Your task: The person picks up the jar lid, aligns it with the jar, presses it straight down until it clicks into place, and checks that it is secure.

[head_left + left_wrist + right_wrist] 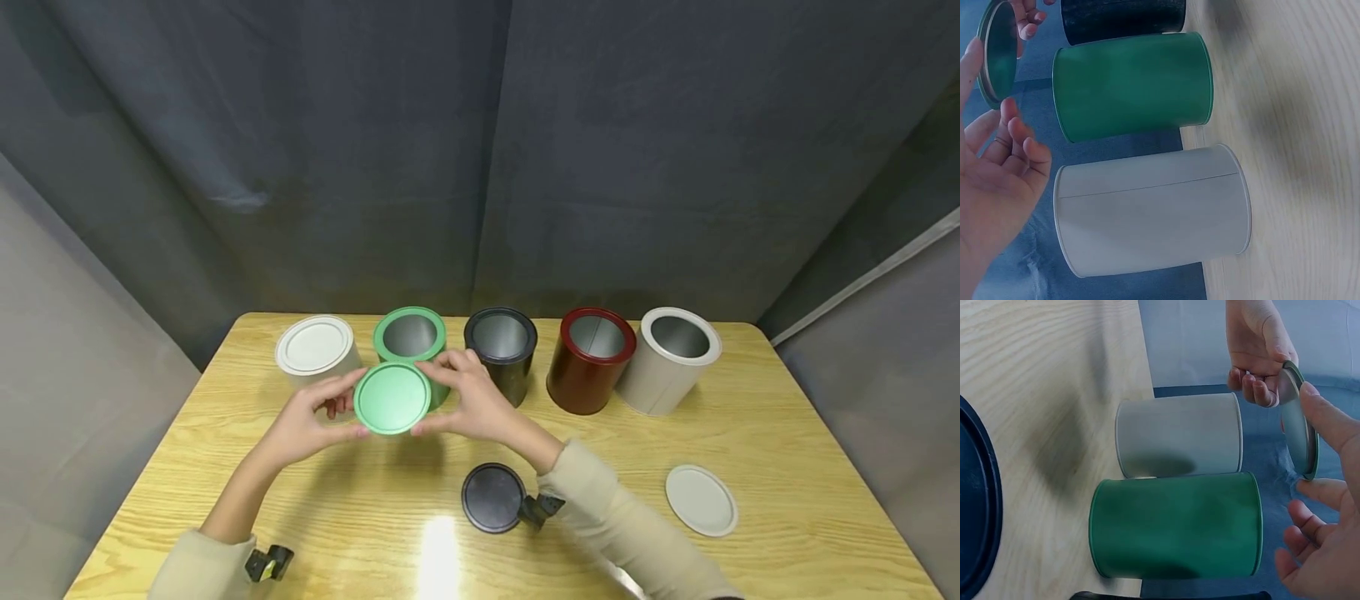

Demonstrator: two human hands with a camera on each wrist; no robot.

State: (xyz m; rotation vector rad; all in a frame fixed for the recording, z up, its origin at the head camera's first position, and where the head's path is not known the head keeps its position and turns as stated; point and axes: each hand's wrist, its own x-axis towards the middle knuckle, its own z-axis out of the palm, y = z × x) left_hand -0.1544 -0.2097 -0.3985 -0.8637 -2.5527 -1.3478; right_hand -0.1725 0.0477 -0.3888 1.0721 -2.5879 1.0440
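Lower centre of the head view: a black lid [492, 497] lies flat on the counter [787, 442], with a white lid [701, 499] at lower right. Above these, the left hand [311, 421] and right hand [468, 400] each pinch the rim of the green lid [392, 397], holding it raised just in front of the open green tin [410, 337]. Farther back stands the row: a lidded white tin [315, 350], then open black [501, 350], red [590, 360] and white [669, 360] tins.

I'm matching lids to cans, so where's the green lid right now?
In the head view the green lid is held off the table between the left hand and the right hand, just in front of the open green can.
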